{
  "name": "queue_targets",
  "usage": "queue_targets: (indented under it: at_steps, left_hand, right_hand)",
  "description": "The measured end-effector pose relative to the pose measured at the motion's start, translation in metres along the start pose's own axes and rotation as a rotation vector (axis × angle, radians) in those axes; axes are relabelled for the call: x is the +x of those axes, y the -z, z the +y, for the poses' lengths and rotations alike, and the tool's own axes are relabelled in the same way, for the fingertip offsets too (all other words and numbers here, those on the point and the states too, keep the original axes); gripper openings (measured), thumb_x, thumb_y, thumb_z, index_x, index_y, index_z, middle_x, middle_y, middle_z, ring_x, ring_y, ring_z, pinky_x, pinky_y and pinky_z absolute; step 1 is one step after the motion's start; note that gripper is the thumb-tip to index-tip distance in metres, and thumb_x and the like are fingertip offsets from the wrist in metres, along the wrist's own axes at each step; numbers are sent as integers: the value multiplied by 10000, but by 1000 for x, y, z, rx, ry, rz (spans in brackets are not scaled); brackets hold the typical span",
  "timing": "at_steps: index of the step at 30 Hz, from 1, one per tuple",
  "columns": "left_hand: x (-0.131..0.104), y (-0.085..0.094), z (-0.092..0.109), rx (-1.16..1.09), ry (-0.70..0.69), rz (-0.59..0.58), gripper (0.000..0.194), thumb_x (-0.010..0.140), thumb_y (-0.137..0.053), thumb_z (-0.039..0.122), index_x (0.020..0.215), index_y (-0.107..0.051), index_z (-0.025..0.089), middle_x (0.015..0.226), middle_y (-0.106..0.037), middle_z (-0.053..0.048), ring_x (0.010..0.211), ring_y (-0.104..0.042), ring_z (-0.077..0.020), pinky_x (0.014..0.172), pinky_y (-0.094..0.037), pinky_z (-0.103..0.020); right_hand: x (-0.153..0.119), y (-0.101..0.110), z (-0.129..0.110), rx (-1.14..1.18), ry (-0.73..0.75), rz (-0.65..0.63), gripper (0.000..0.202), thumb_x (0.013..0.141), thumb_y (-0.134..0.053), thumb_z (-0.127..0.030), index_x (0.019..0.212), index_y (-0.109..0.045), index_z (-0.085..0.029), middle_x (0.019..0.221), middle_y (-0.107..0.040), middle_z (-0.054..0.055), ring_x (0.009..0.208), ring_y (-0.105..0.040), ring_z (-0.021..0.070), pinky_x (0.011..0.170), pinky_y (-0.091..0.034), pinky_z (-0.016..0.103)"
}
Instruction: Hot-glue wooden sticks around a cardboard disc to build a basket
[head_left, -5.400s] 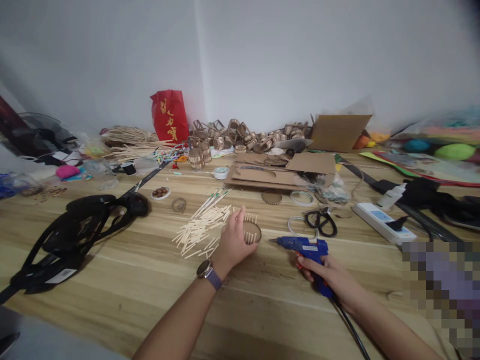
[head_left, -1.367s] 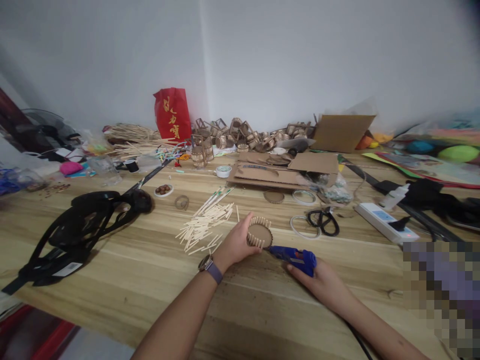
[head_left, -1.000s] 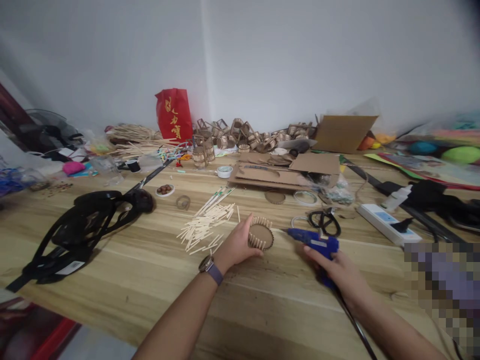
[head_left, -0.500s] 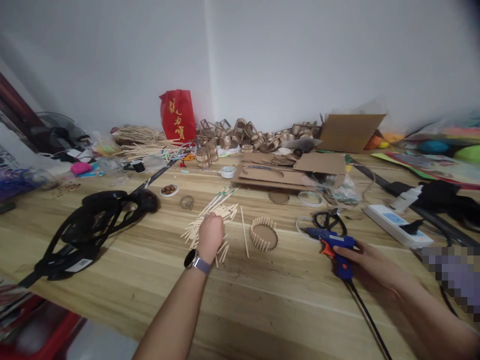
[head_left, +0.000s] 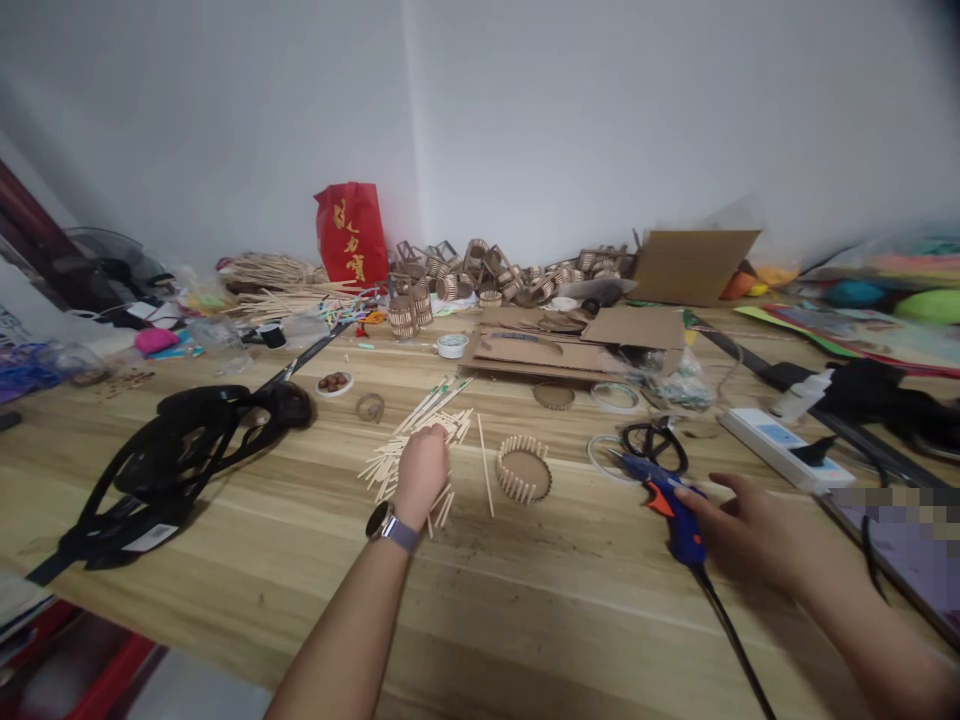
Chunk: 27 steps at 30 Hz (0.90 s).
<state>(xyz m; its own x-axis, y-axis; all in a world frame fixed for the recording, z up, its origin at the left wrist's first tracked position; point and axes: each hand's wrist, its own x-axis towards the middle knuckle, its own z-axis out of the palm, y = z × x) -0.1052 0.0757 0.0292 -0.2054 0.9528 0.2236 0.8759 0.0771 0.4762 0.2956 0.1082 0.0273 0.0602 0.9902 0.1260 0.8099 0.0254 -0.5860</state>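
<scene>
Many pale sticks (head_left: 388, 456) lie beneath the left hand (head_left: 421, 472).

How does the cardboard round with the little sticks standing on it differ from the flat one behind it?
The stick-ringed round has pale sticks standing along its edge; the flat round shows none. The stick-ringed round sits nearer the person and looks larger; the flat round lies farther back and looks smaller. Both are brown and rest on the wooden table.

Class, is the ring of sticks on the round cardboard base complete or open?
Open. Short sticks line the back, left and front of the round cardboard base, but its right edge shows none.
</scene>
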Motion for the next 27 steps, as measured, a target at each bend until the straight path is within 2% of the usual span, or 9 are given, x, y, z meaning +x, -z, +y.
queue_targets:
  at_steps: [2, 4, 7, 10, 13, 15, 19, 24, 27]
  left_hand:
    - [0, 3, 7, -89, -39, 27, 220, 875, -443, 110, 995, -622, 150, 1027, -668, -107, 965, -598, -202, 869, -442, -316]
    - [-1, 5, 17, -332, -83, -5, 194, 898, -456, 210, 990, -619, 158, 997, -672, -70, 893, -608, -171, 815, -464, -278]
    - [-9, 6, 33, -887, -103, -151, 265, 838, -561, 394, 905, -621, 144, 819, -645, -27, 690, -573, -132, 677, -465, -247]
    - [-21, 5, 48, -1144, -77, -297, 377, 753, -649, 506, 867, -604, 149, 714, -586, 9, 605, -529, -104, 594, -434, -225]
    - [-32, 4, 59, -1167, -99, -454, 406, 739, -667, 541, 839, -593, 155, 647, -554, 28, 545, -503, -93, 527, -401, -213]
    - [-37, 3, 63, -1130, -146, -527, 402, 753, -660, 545, 789, -596, 151, 614, -538, 32, 529, -486, -86, 513, -382, -207]
    - [-41, -2, 67, -1064, -181, -570, 433, 771, -637, 569, 708, -589, 144, 575, -523, 34, 521, -473, -80, 517, -371, -206]
    - [-42, -9, 67, -1095, -160, -594, 452, 752, -644, 587, 718, -609, 137, 555, -533, 29, 491, -477, -84, 492, -386, -209]
    - [-42, -13, 67, -1129, -164, -577, 430, 744, -664, 565, 776, -633, 137, 576, -559, 23, 500, -492, -88, 501, -402, -213]
  right_hand:
    - [-4, 7, -16, -201, -36, 72, 576, 713, -529, -674, 977, -675, -183, 665, -710, 196, 669, -657, 430, 551, -439, 461]
    - [-10, 11, -38, -215, 68, 92, 497, 772, -478, -622, 951, -669, -200, 731, -717, 176, 698, -661, 394, 570, -441, 435]
    - [-21, 7, -77, -69, 277, -39, 378, 808, -480, -528, 918, -673, -222, 763, -722, 103, 666, -653, 292, 580, -457, 372]
    - [-33, -7, -116, 63, 463, -175, 328, 813, -493, -440, 954, -685, -215, 828, -715, 71, 671, -628, 216, 607, -473, 321]
    - [-42, -23, -147, 190, 606, -275, 302, 822, -526, -362, 1039, -677, -216, 837, -701, 53, 698, -610, 182, 631, -468, 283]
    - [-46, -29, -160, 285, 641, -315, 276, 837, -535, -325, 1056, -672, -231, 869, -699, 45, 746, -610, 173, 660, -465, 267]
    - [-44, -34, -164, 423, 653, -353, 164, 844, -547, -287, 886, -697, -236, 863, -692, 29, 788, -611, 163, 695, -459, 261]
    - [-37, -37, -154, 612, 439, -538, 198, 773, -625, -335, 926, -663, -216, 763, -678, -1, 661, -602, 140, 604, -452, 248]
    - [-36, -39, -153, 660, 343, -567, 181, 732, -650, -347, 841, -634, -204, 701, -653, -19, 624, -590, 133, 588, -445, 245]
